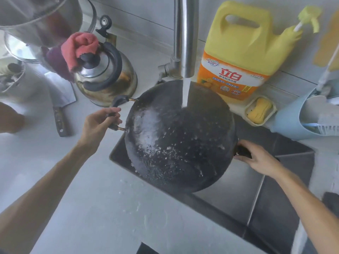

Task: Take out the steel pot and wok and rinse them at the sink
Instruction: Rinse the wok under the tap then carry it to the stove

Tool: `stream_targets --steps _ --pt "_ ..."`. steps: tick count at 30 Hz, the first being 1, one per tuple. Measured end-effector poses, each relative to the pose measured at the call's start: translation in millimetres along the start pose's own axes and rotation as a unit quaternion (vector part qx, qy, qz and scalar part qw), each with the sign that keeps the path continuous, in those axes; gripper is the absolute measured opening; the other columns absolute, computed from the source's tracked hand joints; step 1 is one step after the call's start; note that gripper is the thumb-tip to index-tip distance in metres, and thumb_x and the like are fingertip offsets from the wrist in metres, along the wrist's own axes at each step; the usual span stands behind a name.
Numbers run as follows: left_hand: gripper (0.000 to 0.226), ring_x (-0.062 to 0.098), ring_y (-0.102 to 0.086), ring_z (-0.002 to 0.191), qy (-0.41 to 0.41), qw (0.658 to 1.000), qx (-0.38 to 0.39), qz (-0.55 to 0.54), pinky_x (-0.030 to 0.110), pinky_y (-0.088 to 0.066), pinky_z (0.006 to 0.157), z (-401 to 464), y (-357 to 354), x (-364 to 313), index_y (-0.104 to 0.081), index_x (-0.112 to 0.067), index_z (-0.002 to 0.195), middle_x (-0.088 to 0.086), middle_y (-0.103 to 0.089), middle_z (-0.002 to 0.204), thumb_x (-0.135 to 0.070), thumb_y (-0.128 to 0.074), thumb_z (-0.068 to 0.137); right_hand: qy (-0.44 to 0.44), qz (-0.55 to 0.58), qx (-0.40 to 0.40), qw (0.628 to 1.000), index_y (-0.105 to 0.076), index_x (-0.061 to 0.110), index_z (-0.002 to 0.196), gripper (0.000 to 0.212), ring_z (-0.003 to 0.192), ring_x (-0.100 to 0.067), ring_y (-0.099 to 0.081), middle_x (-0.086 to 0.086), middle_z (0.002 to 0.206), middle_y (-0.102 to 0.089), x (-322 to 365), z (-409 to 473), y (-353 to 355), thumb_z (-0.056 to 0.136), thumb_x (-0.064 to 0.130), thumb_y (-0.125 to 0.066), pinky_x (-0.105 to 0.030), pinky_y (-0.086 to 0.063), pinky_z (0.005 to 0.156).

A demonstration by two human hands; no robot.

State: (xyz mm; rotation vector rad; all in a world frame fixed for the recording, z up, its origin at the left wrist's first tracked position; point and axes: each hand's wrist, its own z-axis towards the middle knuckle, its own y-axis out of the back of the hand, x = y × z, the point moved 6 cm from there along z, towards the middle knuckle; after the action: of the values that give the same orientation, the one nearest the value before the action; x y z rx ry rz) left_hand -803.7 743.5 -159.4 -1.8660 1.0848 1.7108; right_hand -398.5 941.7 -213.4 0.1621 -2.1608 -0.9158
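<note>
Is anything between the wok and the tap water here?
Nothing visible. The wok sits over the sink, held at both handles by the left hand and right hand; the stream lands directly on it.

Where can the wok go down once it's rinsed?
Best patch: bare counter left of the sink, below the cleaver; only droplets there. The sink's right half is free too. It is crowded behind: kettle, detergent jug, soap dish. Both hands hold the wok.
</note>
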Motion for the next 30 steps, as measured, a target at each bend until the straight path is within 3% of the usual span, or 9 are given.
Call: stream_targets --steps 3,9,11,14,17,20,23,27,30 --pt "0.04 0.005 -0.065 0.061 0.019 1.0 -0.005 -0.003 0.016 -0.052 0.058 -4 8 11 -0.071 -0.023 0.086 -0.008 -0.07 0.067 0.01 -0.049 0.088 0.005 -0.011 0.007 1.0 -0.05 0.033 0.112 0.031 0.093 0.028 -0.047 0.026 0.103 -0.052 4 0 4 0.085 0.028 -0.064 0.003 -0.035 0.076" --pt "0.032 0.005 -0.065 0.063 0.082 0.997 0.006 -0.004 0.015 -0.054 0.067 -25 3 50 -0.07 -0.019 0.089 -0.005 -0.072 0.07 0.003 -0.047 0.092 0.019 -0.074 -0.002 0.997 -0.053 0.022 0.128 0.043 0.11 -0.01 -0.054 0.01 0.117 -0.057 5 -6 36 0.086 0.023 -0.064 -0.029 -0.042 0.092" --pt "0.029 0.004 -0.064 0.064 0.108 0.994 -0.004 -0.011 0.016 -0.055 0.069 -27 -1 59 -0.069 -0.017 0.09 -0.007 -0.072 0.069 -0.001 -0.046 0.094 0.024 -0.096 0.0 0.995 -0.052 0.024 0.13 0.048 0.111 -0.011 -0.055 0.011 0.12 -0.057 5 -9 45 0.086 0.04 -0.059 -0.034 -0.045 0.095" --pt "0.026 0.004 -0.064 0.062 0.136 0.99 -0.017 -0.038 0.02 -0.058 0.07 -26 -8 60 -0.068 -0.012 0.088 -0.005 -0.07 0.069 -0.003 -0.044 0.095 0.034 -0.107 -0.009 0.994 -0.05 0.026 0.131 0.082 0.108 -0.006 -0.054 0.016 0.121 -0.054 3 -12 49 0.074 0.081 -0.032 -0.03 -0.044 0.093" --pt "0.027 0.005 -0.064 0.065 0.13 0.991 -0.026 -0.027 0.021 -0.058 0.072 -21 -10 54 -0.069 -0.014 0.086 -0.004 -0.071 0.069 -0.003 -0.046 0.095 0.03 -0.066 -0.022 0.997 -0.052 0.027 0.129 0.091 0.108 -0.003 -0.053 0.015 0.119 -0.055 2 -14 45 0.067 0.088 -0.027 -0.022 -0.04 0.09" --pt "0.029 0.004 -0.064 0.062 0.101 0.995 -0.023 -0.009 0.019 -0.057 0.071 -13 -9 42 -0.069 -0.017 0.086 -0.006 -0.071 0.064 -0.001 -0.046 0.094 0.013 -0.032 -0.028 0.999 -0.042 0.064 0.114 0.035 0.106 0.003 -0.052 0.018 0.115 -0.058 3 -18 33 0.08 0.066 -0.05 -0.013 -0.038 0.087" --pt "0.032 0.005 -0.063 0.059 0.061 0.998 -0.023 0.007 0.019 -0.056 0.069 -1 -7 22 -0.07 -0.018 0.085 -0.004 -0.069 0.063 0.0 -0.045 0.093 0.004 -0.008 -0.041 0.999 -0.037 0.075 0.103 0.062 0.1 0.011 -0.054 0.038 0.106 -0.057 -4 -21 17 0.087 0.022 -0.064 -0.017 -0.04 0.083" --pt "0.033 0.006 -0.065 0.061 0.023 0.999 -0.017 0.03 0.019 -0.057 0.069 20 -5 -6 -0.071 -0.02 0.086 -0.007 -0.071 0.064 -0.001 -0.045 0.092 -0.007 0.035 -0.057 0.998 -0.042 0.07 0.102 0.042 0.098 0.009 -0.054 0.047 0.106 -0.053 -4 -26 -9 0.086 0.036 -0.062 -0.022 -0.043 0.082" --pt "0.026 0.006 -0.067 0.064 0.003 0.999 0.015 0.03 0.02 -0.057 0.072 32 -10 -16 -0.068 -0.01 0.101 -0.005 -0.071 0.073 -0.002 -0.044 0.095 -0.017 0.06 -0.098 0.993 -0.046 0.06 0.098 0.045 0.103 0.0 -0.054 0.039 0.096 -0.057 -2 -30 -20 0.087 0.02 -0.064 -0.025 -0.041 0.084"
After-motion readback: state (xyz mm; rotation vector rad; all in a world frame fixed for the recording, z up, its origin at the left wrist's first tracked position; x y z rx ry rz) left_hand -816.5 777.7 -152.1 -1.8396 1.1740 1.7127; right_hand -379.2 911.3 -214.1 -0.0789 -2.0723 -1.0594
